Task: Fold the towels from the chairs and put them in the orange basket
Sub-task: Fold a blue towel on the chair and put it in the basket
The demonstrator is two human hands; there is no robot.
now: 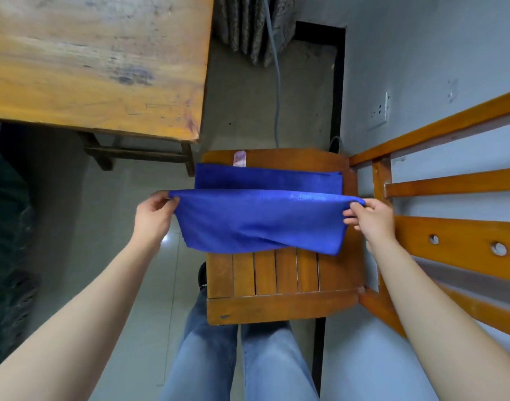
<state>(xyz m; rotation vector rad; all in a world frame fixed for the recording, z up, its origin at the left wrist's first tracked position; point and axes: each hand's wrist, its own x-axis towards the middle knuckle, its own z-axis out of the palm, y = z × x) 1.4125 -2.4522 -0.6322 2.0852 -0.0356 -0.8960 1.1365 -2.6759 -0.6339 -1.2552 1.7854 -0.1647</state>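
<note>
Blue towel (pixel 259 221) is mid-fold over the chair (pixel 276 285) seat, its lifted edge pinched at 9 o'clock by the left hand (pixel 154 212) and at 3 by the right hand (pixel 370 218), fingers (pixel 351 212) clamped on cloth. Next, edges probably need matching toward 12.

Plain furnished room, domestic or dormitory in kind; which cannot be told. Shown by: worn wooden desk (pixel 89 68); slatted wooden chair (pixel 276 308); orange-varnished wooden frame (pixel 450 183) set beside a grey painted wall (pixel 421 53); socket (pixel 381 110) mounted on it; glossy tiled floor (pixel 149 270); patterned curtain (pixel 248 24) hung at the far end.
</note>
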